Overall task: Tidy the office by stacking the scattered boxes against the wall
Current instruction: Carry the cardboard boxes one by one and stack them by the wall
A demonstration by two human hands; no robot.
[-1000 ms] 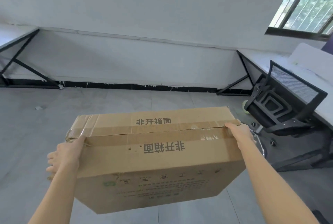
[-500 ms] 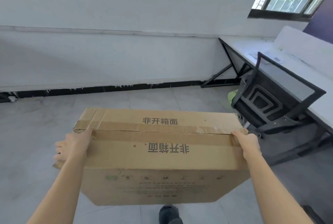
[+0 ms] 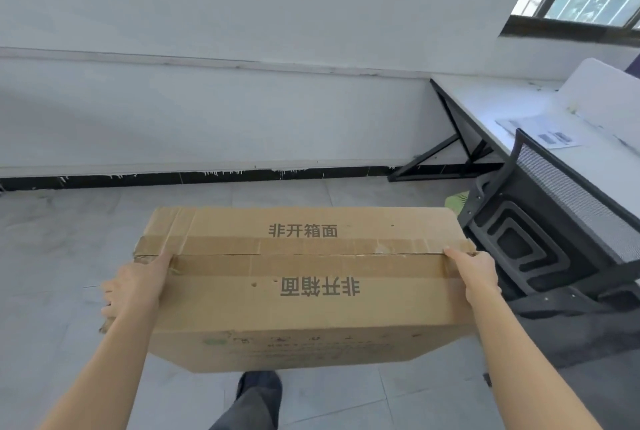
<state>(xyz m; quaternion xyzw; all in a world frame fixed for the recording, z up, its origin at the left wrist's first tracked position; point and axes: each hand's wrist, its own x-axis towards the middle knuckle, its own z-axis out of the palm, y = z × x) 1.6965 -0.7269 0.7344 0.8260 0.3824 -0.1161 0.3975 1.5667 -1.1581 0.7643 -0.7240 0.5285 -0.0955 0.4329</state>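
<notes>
A long brown cardboard box [image 3: 304,274] with a taped seam and printed characters is held in the air in front of me, above the grey tiled floor. My left hand [image 3: 136,286] grips its left end, thumb on top and fingers wrapped round the side. My right hand [image 3: 472,272] grips the right end the same way. The white wall [image 3: 242,111] with a black skirting strip stands a short way ahead of the box.
A black mesh office chair [image 3: 540,232] stands close to the box's right end. Behind it is a white desk [image 3: 512,107] with black legs and papers on it. My dark shoe [image 3: 258,386] shows under the box. A window is at the top right.
I have walked closer to the wall with the box. The chair and desk now look nearer on the right, and my foot has come into view below the box.
</notes>
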